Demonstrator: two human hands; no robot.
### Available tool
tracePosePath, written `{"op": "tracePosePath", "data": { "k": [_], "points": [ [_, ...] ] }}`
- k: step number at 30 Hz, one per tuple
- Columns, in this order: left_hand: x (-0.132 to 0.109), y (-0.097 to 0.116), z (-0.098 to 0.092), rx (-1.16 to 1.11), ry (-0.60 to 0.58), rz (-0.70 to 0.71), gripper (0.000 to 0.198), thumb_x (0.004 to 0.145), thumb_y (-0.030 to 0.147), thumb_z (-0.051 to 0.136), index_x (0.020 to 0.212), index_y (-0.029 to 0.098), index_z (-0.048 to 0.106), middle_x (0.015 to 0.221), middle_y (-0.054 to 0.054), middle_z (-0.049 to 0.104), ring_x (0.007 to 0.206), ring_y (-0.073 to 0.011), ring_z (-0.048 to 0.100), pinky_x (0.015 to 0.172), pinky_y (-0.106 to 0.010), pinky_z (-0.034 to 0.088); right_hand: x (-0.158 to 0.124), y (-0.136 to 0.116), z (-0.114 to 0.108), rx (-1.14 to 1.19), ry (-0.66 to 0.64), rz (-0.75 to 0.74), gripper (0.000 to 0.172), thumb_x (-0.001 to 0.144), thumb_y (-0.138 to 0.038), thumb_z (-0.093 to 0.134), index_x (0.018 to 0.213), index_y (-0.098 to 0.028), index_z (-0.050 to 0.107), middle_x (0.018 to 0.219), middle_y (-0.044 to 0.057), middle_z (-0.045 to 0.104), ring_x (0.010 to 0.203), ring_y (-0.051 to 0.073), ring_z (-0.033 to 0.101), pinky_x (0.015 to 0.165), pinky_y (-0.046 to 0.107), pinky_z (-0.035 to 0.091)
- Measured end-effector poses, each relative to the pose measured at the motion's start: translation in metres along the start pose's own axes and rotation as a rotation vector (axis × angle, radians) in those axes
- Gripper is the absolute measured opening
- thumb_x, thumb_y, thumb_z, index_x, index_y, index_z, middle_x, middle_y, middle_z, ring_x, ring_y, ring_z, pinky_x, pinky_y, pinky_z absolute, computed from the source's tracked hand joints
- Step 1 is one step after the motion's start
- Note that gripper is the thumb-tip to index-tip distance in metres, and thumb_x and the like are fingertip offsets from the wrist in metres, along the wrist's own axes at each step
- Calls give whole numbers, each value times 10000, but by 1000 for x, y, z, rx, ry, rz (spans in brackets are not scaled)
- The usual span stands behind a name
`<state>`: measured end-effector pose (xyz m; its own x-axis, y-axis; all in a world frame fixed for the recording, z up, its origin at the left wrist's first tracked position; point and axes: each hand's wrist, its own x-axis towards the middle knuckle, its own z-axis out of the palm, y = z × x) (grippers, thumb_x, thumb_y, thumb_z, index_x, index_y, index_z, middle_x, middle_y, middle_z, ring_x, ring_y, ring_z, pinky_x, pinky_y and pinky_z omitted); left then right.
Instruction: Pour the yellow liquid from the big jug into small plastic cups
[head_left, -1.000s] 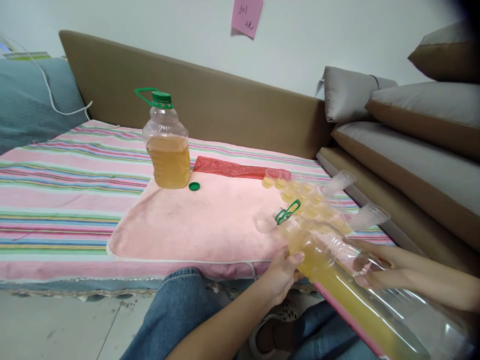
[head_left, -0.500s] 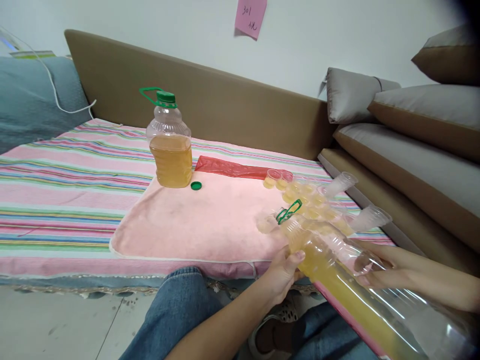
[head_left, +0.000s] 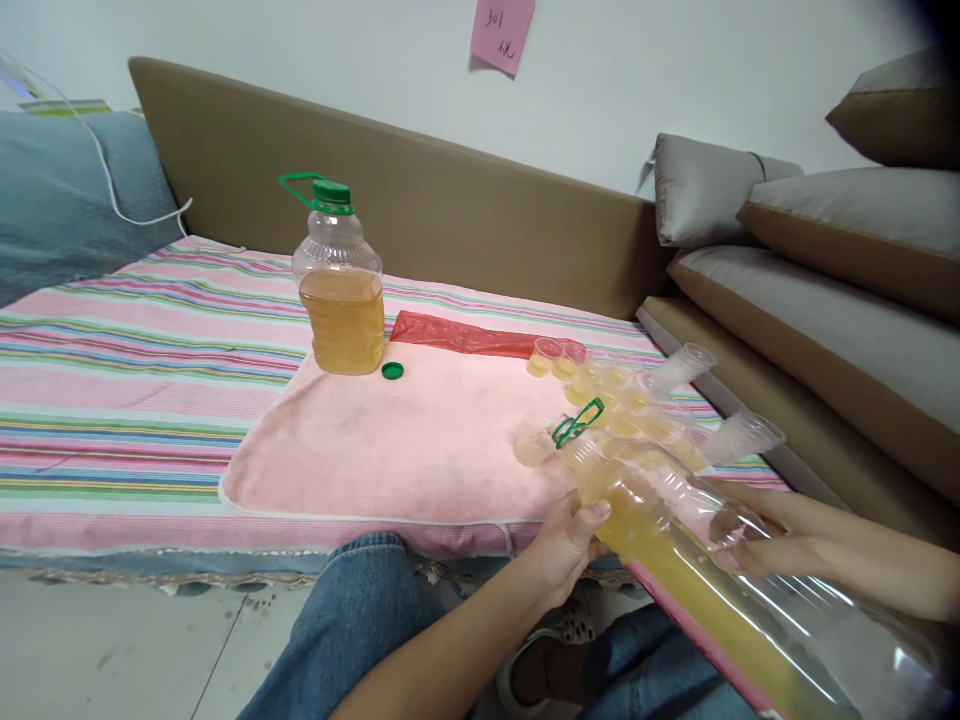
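Bottle (head_left: pixel 712 590); pink note (head_left: pixel 502 30), "301"

Both hands (head_left: pixel 570 545) tilt a large oil bottle (head_left: pixel 675 540) over small cups (head_left: pixel 622 400); second bottle (head_left: pixel 341 290) stands upright.

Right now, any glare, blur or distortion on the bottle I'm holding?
Head view: white glare streaks on the tilted bottle toward the lower right edge, where it looks stretched and smeared; standing bottle and green cap are sharp; top right corner is dark.
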<state>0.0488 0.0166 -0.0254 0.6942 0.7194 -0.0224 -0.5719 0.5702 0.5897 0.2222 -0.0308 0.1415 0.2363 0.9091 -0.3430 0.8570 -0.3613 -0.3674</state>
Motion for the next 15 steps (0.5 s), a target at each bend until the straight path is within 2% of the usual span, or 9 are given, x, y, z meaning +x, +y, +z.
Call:
{"op": "tracePosePath", "data": {
  "k": [3,6,11,15],
  "points": [
    [-1,1,0,4,-6,3,712,623,627,750,1131,144,627,1097,-141,696,1058,-307,628,887,-410,486,0,1,0,55,-132,18,501,551,-678,700,866,-295,767,1356,45,612,1276,405,514,1065,508,432],
    [0,1,0,5,-10,3,716,632,625,746,1149,146,622,1113,-141,691,1073,-311,621,884,-410,485,1,3,0,72,-151,33,633,569,-680,699,1078,-303,721,1264,76,674,1249,401,538,1087,525,404],
    [1,0,0,-1,-8,-3,694,632,619,749,1141,162,633,1125,-127,690,1075,-292,618,866,-376,493,0,1,0,78,-189,-12,474,594,-706,665,845,-312,742,1221,74,688,1262,405,518,1089,485,411],
    [1,0,0,-11,-6,-11,695,624,612,758,1141,163,636,1149,-124,685,1078,-280,618,846,-348,492,-1,-2,0,91,-181,1,663,588,-721,654,1123,-333,697,1079,93,728,1174,397,584,1068,502,430]
  ]
}}
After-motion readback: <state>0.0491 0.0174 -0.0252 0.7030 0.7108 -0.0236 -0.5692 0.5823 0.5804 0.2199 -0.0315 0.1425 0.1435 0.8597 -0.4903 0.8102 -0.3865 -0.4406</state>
